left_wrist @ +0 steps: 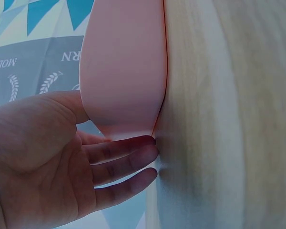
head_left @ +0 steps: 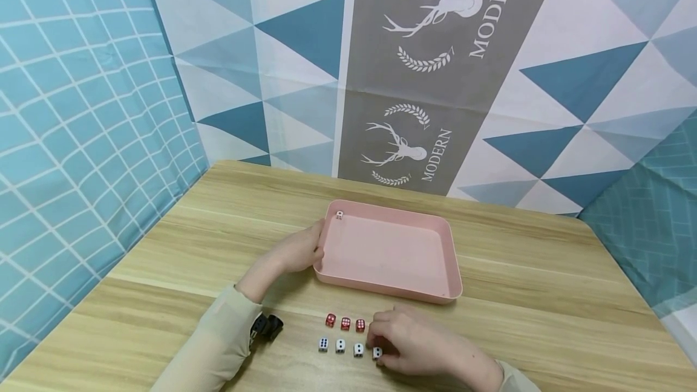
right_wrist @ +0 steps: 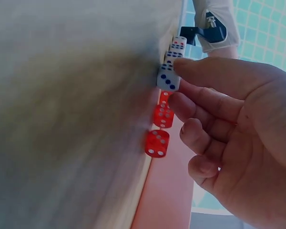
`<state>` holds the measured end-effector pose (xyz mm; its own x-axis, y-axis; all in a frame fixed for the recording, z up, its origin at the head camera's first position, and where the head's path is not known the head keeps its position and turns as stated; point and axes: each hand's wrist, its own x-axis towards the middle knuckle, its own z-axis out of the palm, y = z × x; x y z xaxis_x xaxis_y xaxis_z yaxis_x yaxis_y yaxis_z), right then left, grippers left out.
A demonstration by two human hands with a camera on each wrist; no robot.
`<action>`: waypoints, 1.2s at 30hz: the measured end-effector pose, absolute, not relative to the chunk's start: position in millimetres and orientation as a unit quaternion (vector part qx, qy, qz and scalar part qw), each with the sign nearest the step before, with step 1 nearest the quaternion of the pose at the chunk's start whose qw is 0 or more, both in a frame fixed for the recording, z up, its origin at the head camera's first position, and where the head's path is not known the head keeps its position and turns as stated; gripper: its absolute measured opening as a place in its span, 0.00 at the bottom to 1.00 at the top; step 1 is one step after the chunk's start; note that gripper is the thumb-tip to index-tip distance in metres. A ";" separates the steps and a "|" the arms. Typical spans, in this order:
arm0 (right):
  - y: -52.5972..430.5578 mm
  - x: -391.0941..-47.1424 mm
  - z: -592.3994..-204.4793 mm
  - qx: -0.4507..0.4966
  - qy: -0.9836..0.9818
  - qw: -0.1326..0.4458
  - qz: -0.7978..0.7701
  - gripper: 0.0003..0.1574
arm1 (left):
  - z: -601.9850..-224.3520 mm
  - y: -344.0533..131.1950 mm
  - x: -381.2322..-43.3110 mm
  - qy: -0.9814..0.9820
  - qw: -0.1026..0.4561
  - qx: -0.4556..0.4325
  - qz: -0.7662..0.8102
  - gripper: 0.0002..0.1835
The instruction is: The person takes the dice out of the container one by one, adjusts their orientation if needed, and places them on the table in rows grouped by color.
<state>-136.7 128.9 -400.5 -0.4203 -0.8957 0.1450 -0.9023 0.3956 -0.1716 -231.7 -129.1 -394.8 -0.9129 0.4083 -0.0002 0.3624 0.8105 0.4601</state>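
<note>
A pink tray (head_left: 381, 292) lies on the wooden table, and my left hand (head_left: 296, 250) holds its left side. In the left wrist view the thumb passes behind the rim of the tray wall (left_wrist: 124, 62), while the other fingers lie low along it by the tabletop. My right hand (head_left: 411, 340) has thumb and index finger at the rightmost white die (head_left: 377, 353), pinching it at the table. Three more white dice (head_left: 340, 346) stand to its left in a row. Behind them is a row of three red dice (head_left: 345, 323). One small white die (head_left: 340, 215) sits in the tray's far left corner.
The wooden table (head_left: 544, 295) reaches back to a wall hanging (head_left: 305, 47) with triangles and deer heads. Blue gridded cloth (head_left: 81, 107) hangs along the left. A black device (head_left: 267, 326) is strapped at the left wrist.
</note>
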 end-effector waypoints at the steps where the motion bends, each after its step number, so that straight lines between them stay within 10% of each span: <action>1: 129.0 -137.0 -399.8 0.535 -0.837 0.012 0.116 0.08 | -395.1 -129.2 -231.9 0.950 0.049 0.203 0.231 0.35; 36: 119.7 -246.5 -348.7 0.536 -0.832 0.039 0.139 0.05 | -398.0 -129.0 -233.7 0.951 0.062 0.188 0.236 0.36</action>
